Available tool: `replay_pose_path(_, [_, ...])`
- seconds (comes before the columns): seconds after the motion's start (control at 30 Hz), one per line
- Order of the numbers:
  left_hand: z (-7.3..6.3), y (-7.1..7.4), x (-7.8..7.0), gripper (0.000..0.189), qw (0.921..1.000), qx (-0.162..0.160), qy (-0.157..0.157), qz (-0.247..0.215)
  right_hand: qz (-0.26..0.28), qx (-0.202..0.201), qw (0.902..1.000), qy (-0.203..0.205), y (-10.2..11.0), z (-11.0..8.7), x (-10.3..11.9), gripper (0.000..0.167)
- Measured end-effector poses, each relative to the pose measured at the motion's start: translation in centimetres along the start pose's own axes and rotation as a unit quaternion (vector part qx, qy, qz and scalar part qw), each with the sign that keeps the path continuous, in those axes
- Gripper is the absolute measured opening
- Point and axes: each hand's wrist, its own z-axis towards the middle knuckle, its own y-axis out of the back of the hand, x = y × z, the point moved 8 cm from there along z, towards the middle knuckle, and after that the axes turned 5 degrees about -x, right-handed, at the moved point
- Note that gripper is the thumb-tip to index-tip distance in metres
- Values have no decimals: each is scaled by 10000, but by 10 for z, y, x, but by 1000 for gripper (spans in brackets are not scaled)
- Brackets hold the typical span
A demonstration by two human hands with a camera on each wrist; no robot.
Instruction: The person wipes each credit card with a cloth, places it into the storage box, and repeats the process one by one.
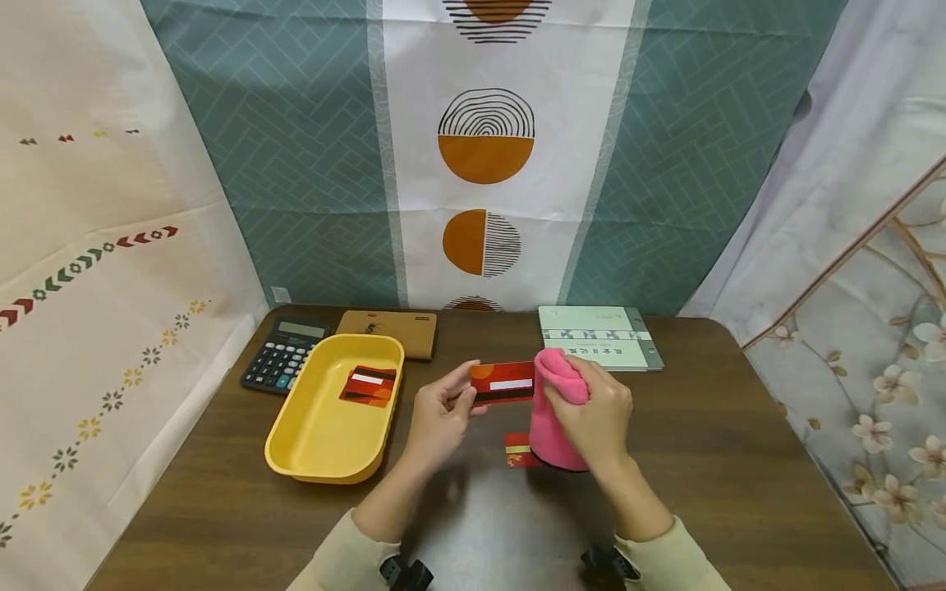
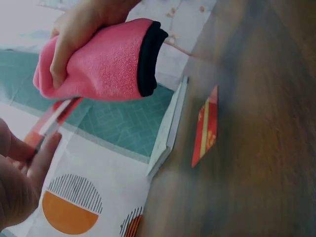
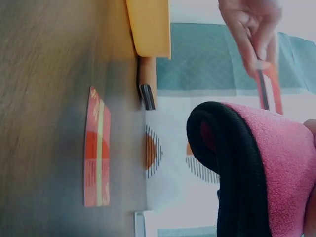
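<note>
My left hand (image 1: 441, 410) pinches a red bank card (image 1: 502, 382) by its left end, with the white strip and dark stripe facing me. The right hand (image 1: 600, 408) grips a folded pink cloth (image 1: 550, 435) with black edging, which meets the card's right end; whether it wraps both faces there is hidden. Below the hands, a second red card (image 1: 521, 451) with a yellow band lies on the table, partly covered by the cloth in the head view. In the right wrist view that card (image 3: 97, 153) shows whole.
To the left stands a yellow tray (image 1: 318, 464) with several red cards (image 1: 369, 384) near its right wall. A calculator (image 1: 284, 357) sits beside it, and a brown notebook (image 1: 402, 330) behind it. A pale green book (image 1: 594, 328) lies at the table's back edge.
</note>
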Motion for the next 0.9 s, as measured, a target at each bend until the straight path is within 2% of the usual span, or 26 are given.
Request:
replay_pose_path(0.1, [1,15,8,40,9982,-485,219,284,30,-71,10000,-53,5,-1,-8,37])
replay_pose_path(0.27, [6,45,12,38,9929,-1080,440,247,202,-188,9994,-185,11,1,-19,35])
replay_pose_path(0.43, [9,79,13,36,9804,-1644,934,560,294,-136,9985,-436,16,3,-28,36])
replay_pose_path(0.53, [11,97,13,34,9717,-1890,1228,709,260,-84,9980,-575,18,3,-34,38])
replay_pose_path(0.63, [14,114,16,35,9662,-2047,1446,610,237,-81,9979,-599,20,2,-38,38])
replay_pose_path(0.77, [19,138,22,38,9600,-2264,1586,445,227,-113,9978,-606,23,2,-43,38])
replay_pose_path(0.9, [24,164,29,37,9561,-2440,1578,385,247,-32,9966,-781,24,2,-49,37])
